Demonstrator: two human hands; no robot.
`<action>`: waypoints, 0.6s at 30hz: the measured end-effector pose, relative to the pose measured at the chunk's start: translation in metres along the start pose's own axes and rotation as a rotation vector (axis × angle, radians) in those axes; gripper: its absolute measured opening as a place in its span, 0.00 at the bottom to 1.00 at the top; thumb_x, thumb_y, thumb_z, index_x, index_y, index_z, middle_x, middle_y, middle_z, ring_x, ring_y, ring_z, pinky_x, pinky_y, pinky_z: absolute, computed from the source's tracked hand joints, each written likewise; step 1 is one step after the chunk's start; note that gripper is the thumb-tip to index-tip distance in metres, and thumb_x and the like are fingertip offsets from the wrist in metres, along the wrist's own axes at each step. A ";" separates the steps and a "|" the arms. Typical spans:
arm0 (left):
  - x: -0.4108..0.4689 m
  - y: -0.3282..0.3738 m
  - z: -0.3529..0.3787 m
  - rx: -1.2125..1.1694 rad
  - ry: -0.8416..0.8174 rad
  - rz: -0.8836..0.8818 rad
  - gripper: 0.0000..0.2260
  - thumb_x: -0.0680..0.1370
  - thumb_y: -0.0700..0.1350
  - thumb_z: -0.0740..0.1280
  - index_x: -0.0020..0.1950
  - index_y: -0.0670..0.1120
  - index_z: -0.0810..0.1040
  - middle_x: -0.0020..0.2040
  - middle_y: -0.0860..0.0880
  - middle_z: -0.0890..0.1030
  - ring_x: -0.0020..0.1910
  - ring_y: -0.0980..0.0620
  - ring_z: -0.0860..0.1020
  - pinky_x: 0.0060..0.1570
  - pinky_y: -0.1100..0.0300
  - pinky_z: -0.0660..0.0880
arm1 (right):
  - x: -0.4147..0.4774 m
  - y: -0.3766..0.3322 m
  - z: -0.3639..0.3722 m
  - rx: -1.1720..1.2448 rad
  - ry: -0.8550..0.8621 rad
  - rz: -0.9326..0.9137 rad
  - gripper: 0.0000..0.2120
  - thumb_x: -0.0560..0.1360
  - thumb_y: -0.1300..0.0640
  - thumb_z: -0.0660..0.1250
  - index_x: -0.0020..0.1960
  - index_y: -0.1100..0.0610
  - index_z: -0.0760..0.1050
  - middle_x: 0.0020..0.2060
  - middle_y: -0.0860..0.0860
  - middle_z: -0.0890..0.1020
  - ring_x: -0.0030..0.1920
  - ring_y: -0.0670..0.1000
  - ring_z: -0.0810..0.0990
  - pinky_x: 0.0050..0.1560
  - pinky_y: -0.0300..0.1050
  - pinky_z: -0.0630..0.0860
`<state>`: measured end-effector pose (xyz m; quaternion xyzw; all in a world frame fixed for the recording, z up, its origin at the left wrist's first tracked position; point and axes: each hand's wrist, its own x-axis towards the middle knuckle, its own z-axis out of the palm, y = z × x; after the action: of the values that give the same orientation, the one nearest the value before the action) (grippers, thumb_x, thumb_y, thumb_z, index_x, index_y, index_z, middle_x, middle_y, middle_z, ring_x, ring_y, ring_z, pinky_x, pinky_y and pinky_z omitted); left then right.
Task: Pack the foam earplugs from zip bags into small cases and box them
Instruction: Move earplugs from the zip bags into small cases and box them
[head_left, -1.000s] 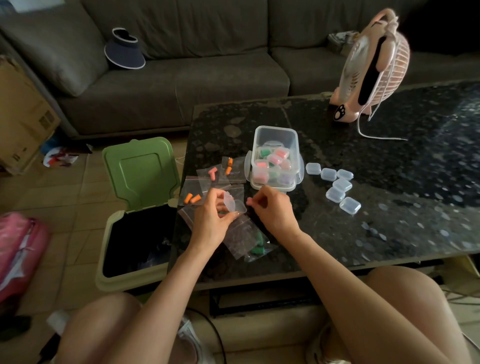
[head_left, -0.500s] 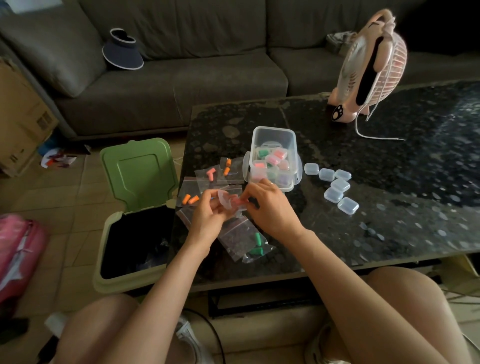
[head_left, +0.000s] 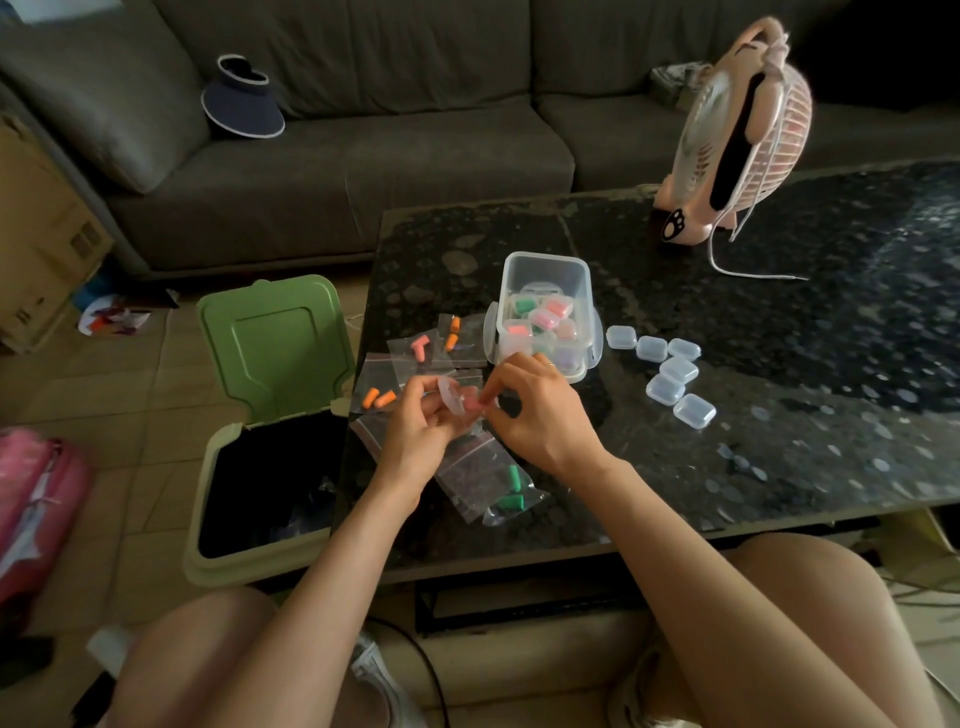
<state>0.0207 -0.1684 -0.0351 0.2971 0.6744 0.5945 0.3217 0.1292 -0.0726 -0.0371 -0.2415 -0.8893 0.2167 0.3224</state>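
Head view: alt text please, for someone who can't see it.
The left hand holds a small open clear case while the right hand pinches a pink earplug at it, over a dark table. Behind sits a clear box of filled cases, with empty cases to its right and zip bags of earplugs near the hands.

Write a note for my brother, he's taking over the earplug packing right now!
Left hand holds a case; right hand pinches a pink earplug at it.
Done: box holds several filled cases.
Six empty cases lie right of the box; bags with orange, pink and green earplugs lie to its left and under the hands.
Left: fill this case, box it, then empty those bags.
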 end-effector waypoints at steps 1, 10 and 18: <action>0.000 0.000 0.000 0.001 0.000 -0.003 0.16 0.72 0.38 0.71 0.57 0.45 0.71 0.48 0.57 0.81 0.50 0.64 0.77 0.44 0.67 0.73 | -0.001 0.000 0.001 0.004 0.002 0.012 0.04 0.70 0.57 0.71 0.42 0.56 0.79 0.41 0.50 0.78 0.44 0.50 0.73 0.42 0.51 0.76; 0.001 -0.002 0.000 0.088 -0.005 0.026 0.15 0.72 0.38 0.72 0.55 0.47 0.72 0.47 0.57 0.81 0.51 0.60 0.78 0.46 0.65 0.74 | 0.002 -0.001 -0.004 0.116 -0.009 0.111 0.04 0.70 0.57 0.73 0.42 0.57 0.79 0.41 0.49 0.80 0.42 0.48 0.76 0.42 0.48 0.78; 0.000 -0.002 0.001 0.051 -0.015 0.035 0.17 0.71 0.39 0.72 0.57 0.45 0.72 0.49 0.53 0.82 0.49 0.61 0.78 0.40 0.70 0.74 | -0.002 0.001 0.001 -0.063 -0.061 0.059 0.07 0.71 0.53 0.71 0.47 0.54 0.81 0.42 0.50 0.78 0.43 0.49 0.75 0.39 0.45 0.75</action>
<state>0.0215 -0.1683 -0.0373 0.3214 0.6817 0.5804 0.3086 0.1297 -0.0733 -0.0391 -0.2708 -0.8975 0.2052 0.2810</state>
